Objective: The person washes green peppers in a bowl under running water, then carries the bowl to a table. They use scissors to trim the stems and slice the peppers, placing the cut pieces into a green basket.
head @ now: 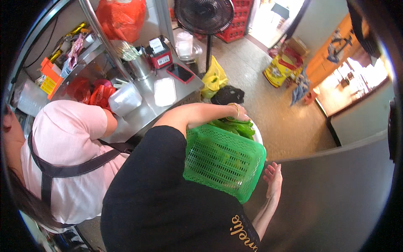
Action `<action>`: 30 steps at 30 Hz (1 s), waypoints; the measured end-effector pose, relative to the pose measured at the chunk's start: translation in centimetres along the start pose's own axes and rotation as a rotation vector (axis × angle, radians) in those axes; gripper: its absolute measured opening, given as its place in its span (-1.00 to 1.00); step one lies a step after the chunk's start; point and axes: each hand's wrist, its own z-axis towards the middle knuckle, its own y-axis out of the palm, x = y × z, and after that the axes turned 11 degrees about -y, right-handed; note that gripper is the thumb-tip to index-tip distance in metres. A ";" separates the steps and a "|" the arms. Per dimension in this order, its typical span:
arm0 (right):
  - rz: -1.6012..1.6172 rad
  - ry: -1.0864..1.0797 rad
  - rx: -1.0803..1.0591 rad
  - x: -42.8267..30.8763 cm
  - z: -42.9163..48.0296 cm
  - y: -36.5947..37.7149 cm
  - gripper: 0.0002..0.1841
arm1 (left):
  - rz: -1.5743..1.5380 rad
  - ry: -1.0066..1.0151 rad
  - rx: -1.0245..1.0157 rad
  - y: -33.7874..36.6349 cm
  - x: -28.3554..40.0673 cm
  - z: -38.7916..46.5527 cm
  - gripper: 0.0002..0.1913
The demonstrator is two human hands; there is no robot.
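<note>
A green slatted plastic basket (220,157) is tilted in front of my body, and blurred green shapes show through its slats. At its far edge, my left hand (241,112), with a gold bracelet at the wrist, reaches down onto shiny green vegetables (242,127) that look like long peppers. Its fingertips are mostly hidden, so I cannot tell whether it grips any. The white rim (257,134) of a round container curves beside the vegetables. My right hand (274,181) holds nothing. Its fingers are apart, and it hovers just off the basket's right side.
A person in a pink shirt (69,135) stands close on the left, at a steel counter (144,110) with a phone (180,72) and a label printer (159,53). Yellow (214,77) and black plastic bags (228,94) lie beyond the basket. A pedestal fan (204,14) stands behind; a large grey surface (324,189) borders the right.
</note>
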 end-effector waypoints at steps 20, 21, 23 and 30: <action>-0.090 0.016 -0.214 -15.4 42.4 6.0 -0.43 | -0.175 -0.239 0.033 -22.7 -11.5 31.8 -0.27; -0.124 0.037 -0.149 -17.5 44.7 5.9 -0.43 | -0.197 -0.269 -0.001 -23.8 -12.1 33.0 -0.27; -0.039 -0.100 -0.264 -22.3 49.5 5.1 -0.39 | -0.183 -0.309 -0.025 -25.8 -13.5 35.6 -0.26; 0.450 -0.632 -0.792 -33.6 64.6 -6.8 -0.39 | -0.246 -0.411 0.040 -30.7 -18.6 45.0 -0.24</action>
